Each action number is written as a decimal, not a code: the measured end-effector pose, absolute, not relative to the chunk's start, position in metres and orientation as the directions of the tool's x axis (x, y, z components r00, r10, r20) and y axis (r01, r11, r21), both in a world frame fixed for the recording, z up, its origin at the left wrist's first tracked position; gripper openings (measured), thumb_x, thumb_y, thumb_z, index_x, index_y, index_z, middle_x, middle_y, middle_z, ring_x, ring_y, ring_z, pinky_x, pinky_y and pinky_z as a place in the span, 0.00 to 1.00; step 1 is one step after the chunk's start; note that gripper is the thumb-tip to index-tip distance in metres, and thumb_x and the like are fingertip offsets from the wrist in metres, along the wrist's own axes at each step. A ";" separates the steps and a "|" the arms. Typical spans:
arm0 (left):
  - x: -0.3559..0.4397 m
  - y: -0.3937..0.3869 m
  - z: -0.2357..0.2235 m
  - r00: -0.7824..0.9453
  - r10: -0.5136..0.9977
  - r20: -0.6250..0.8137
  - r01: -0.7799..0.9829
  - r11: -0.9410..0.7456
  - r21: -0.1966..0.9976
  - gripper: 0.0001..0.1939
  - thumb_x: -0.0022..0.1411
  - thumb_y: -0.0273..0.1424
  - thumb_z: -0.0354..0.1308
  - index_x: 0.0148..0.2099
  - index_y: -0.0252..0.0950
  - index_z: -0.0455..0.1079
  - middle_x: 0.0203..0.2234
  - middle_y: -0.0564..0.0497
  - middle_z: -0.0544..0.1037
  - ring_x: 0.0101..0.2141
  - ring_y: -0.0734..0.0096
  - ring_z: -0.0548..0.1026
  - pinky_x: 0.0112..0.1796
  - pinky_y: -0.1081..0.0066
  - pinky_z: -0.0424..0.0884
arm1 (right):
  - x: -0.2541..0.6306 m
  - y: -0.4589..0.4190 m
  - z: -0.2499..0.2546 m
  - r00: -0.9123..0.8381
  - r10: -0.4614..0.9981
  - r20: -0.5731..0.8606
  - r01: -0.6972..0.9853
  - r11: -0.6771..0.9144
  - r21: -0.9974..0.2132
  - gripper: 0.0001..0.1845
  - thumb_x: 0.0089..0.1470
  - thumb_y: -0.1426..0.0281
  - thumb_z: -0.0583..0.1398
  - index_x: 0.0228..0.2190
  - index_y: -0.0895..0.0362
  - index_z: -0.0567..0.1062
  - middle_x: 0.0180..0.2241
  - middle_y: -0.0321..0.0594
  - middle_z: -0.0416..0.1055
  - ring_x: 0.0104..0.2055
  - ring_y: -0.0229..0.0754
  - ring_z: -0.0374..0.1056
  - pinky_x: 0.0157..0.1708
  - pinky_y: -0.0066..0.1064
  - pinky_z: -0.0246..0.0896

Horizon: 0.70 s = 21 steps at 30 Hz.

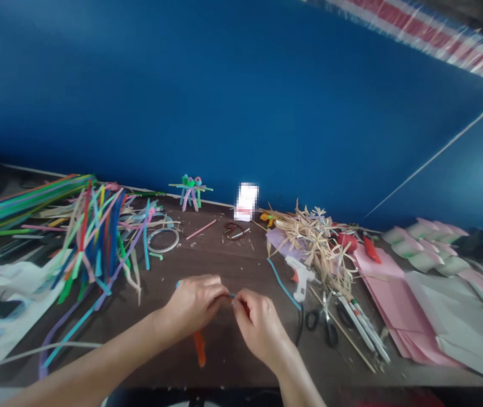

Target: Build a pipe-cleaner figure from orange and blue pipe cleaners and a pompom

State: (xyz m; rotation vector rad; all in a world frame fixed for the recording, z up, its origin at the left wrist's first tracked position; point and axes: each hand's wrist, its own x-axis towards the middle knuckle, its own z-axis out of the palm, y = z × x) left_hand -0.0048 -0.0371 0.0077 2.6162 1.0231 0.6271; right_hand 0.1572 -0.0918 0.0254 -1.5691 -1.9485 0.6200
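Tight fingertip grips are closing on a thin blue pipe cleaner (231, 295), with the left hand (192, 305) pinching it from one side and the right hand (258, 325) pinching it from the other. Both hands are curling around it and hiding most of its length. Only a short fuzzy stretch is showing between them, and a small tip is poking out beyond the left hand. The pipe cleaner is looking slim, bright and slightly bent, and it is being held just above the middle of a dark wooden surface (233, 265). Below the left hand, an orange pipe cleaner (199, 349) is showing, though whether it is joined to the blue one cannot be told.

To the left, a loose heap of multicoloured pipe cleaners (92, 237) is spreading across the surface beside a metal ring (162, 240). Farther back, a small pipe cleaner figure (190, 192) is standing near the blue wall (182, 85). To the right of the hands, a white hot glue gun (299, 277) is lying beside a loose blue pipe cleaner (283, 285), with black-handled scissors (323, 325) just below it. Dried straw (317, 243) is piling up behind them, and pink paper sheets (394, 305) are spreading out farther right.
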 end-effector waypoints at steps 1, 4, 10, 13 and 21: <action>-0.005 -0.037 0.010 0.693 0.661 0.287 0.550 -0.742 0.383 0.08 0.57 0.28 0.49 0.31 0.37 0.69 0.24 0.53 0.72 0.27 0.73 0.70 0.28 0.76 0.60 | 0.160 -0.090 0.026 -0.148 0.979 0.138 0.708 0.202 -0.676 0.11 0.52 0.72 0.50 0.23 0.57 0.69 0.19 0.35 0.65 0.22 0.34 0.59 0.22 0.23 0.46; -0.005 -0.038 0.018 0.765 0.588 0.264 0.462 -0.785 0.412 0.08 0.59 0.28 0.48 0.31 0.36 0.68 0.24 0.52 0.71 0.27 0.73 0.69 0.28 0.76 0.61 | 0.167 -0.081 0.022 -0.096 0.987 0.125 0.637 0.158 -0.754 0.12 0.52 0.69 0.51 0.21 0.58 0.68 0.18 0.33 0.62 0.21 0.33 0.56 0.21 0.23 0.45; -0.004 -0.043 0.022 0.671 0.698 0.252 0.414 -0.634 0.653 0.07 0.59 0.27 0.47 0.33 0.36 0.66 0.26 0.53 0.71 0.28 0.75 0.70 0.30 0.77 0.62 | 0.169 -0.072 -0.004 -0.089 0.996 0.015 0.486 0.057 -0.872 0.15 0.52 0.67 0.51 0.18 0.60 0.66 0.15 0.29 0.53 0.19 0.31 0.49 0.18 0.22 0.42; -0.003 -0.044 0.017 0.586 0.772 0.247 0.473 -0.573 0.669 0.06 0.58 0.26 0.47 0.32 0.36 0.65 0.26 0.53 0.71 0.28 0.74 0.70 0.30 0.77 0.61 | 0.162 -0.078 -0.008 -0.087 0.996 0.030 0.506 0.070 -0.860 0.15 0.53 0.68 0.50 0.19 0.59 0.66 0.16 0.30 0.55 0.20 0.32 0.51 0.19 0.22 0.44; -0.002 -0.042 0.007 0.558 0.785 0.271 0.619 -0.611 0.494 0.06 0.56 0.26 0.47 0.32 0.36 0.65 0.25 0.53 0.71 0.26 0.74 0.69 0.27 0.76 0.60 | 0.150 -0.097 0.008 -0.176 0.982 0.072 0.709 0.177 -0.682 0.09 0.52 0.75 0.50 0.25 0.56 0.69 0.22 0.35 0.68 0.24 0.35 0.62 0.24 0.23 0.48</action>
